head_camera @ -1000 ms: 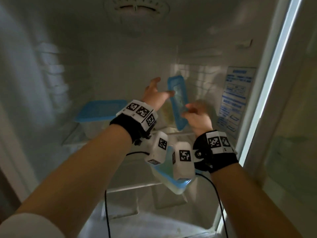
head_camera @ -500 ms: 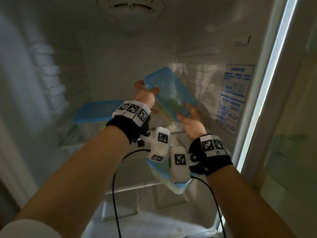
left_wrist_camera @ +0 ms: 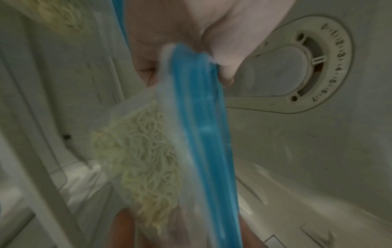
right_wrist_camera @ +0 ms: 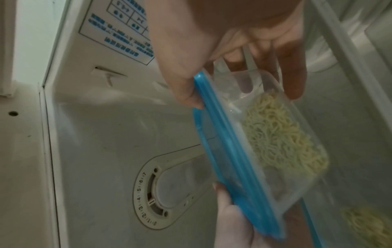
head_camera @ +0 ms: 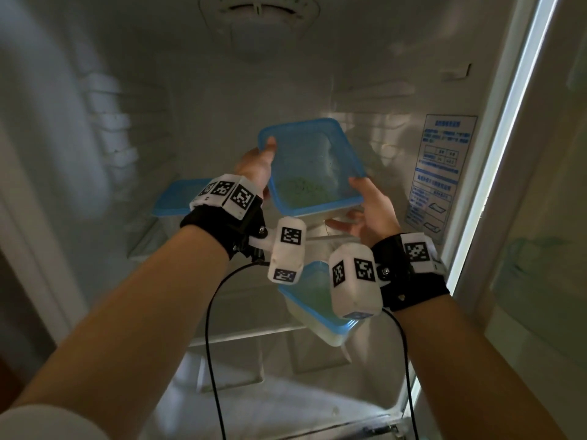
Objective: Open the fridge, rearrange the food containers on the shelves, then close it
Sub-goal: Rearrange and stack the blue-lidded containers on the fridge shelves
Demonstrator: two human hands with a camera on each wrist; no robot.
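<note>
Inside the open fridge I hold a clear food container with a blue lid (head_camera: pixel 309 163) and pale noodles in it (left_wrist_camera: pixel 146 161) (right_wrist_camera: pixel 273 134), lid facing up, above the upper glass shelf (head_camera: pixel 143 246). My left hand (head_camera: pixel 257 166) grips its left rim, thumb on the lid. My right hand (head_camera: pixel 368 204) grips its right corner, thumb on the lid and fingers under the base. A second blue-lidded container (head_camera: pixel 178 198) sits on the upper shelf at the left. A third one (head_camera: pixel 314 309) rests on the lower shelf, partly hidden by the wrist cameras.
The thermostat dial (head_camera: pixel 259 11) is set in the fridge ceiling. A blue-printed label (head_camera: pixel 441 173) is stuck on the right inner wall. The lit door seal (head_camera: pixel 495 134) runs down the right. A black cable (head_camera: pixel 212 344) hangs from my wrists over the lower shelf.
The container stood on edge a second ago with only my right hand on it. Both hands now hold it, and it has tipped to nearly level, lid up, a little higher.
</note>
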